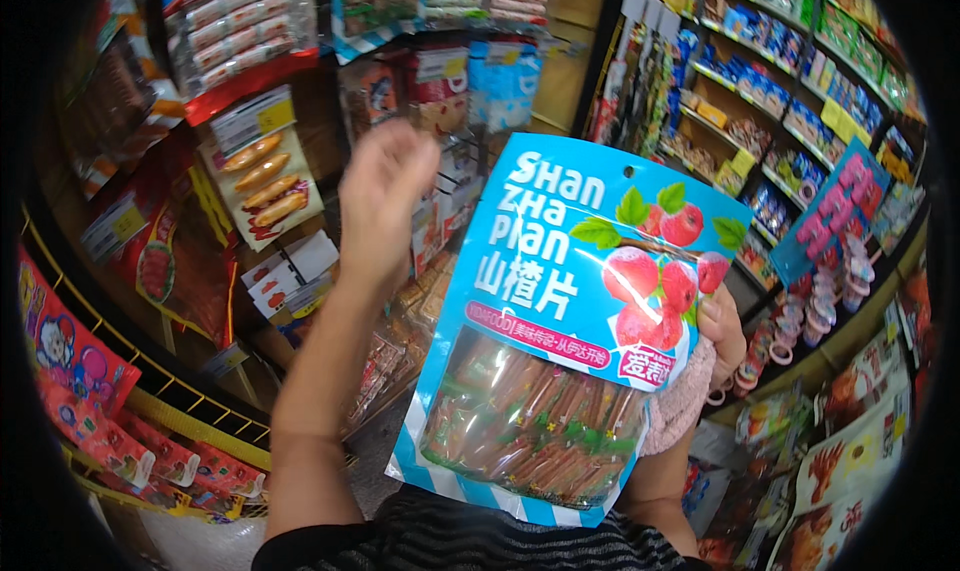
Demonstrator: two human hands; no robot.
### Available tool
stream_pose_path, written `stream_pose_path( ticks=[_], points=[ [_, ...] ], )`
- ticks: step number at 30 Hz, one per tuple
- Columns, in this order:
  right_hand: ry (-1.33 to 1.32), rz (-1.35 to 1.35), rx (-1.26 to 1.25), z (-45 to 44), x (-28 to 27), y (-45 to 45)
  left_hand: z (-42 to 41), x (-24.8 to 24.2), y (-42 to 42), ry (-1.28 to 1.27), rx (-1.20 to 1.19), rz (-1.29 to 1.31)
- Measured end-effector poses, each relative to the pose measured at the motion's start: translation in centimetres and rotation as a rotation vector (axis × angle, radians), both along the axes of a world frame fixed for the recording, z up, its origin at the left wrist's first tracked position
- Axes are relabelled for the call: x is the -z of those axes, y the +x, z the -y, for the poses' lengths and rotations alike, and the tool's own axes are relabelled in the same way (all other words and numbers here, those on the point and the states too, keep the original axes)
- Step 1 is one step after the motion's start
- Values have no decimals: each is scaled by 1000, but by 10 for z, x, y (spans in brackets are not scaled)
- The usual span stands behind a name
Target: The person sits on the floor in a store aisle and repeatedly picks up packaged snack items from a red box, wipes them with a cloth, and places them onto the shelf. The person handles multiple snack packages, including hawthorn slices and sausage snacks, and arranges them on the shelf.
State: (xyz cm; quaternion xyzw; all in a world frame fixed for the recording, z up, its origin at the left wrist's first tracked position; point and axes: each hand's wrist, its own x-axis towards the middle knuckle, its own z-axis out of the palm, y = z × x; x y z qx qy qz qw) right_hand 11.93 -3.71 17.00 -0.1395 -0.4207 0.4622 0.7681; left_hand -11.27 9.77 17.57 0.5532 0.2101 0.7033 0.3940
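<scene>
A large blue snack pouch (540, 271) with printed red hawthorn fruit and green leaves fills the middle of the view. Through its clear lower window, stacks of thin brownish-red slices in small wrappers show. My right hand (724, 327) grips the pouch by its right edge, the other fingers hidden behind it. A pink fluffy cloth (679, 406) sits under that hand, against the pouch's back. To the left of the pouch, my left hand (386, 185) is raised and blurred, its fingers seemingly curled. Whether anything is in it cannot be made out.
Hanging sausage-type snack packs (262, 181), price tags (251, 121) and a red-trimmed pouch (240, 38) line the left rack. Red bags (127, 428) fill a yellow wire basket (202, 421). Stocked shelves (780, 76) rise at right, with hanging packs (832, 211) nearer and more bags (847, 458) below.
</scene>
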Motion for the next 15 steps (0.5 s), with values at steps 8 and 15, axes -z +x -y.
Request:
stream_pose_path(
  ticks=[8,15],
  points=[
    [-46,445,295,3,33,30,81,134,37,-262,1175,686],
    [-125,711,457,1,64,49,92,147,35,-654,883,222]
  ],
)
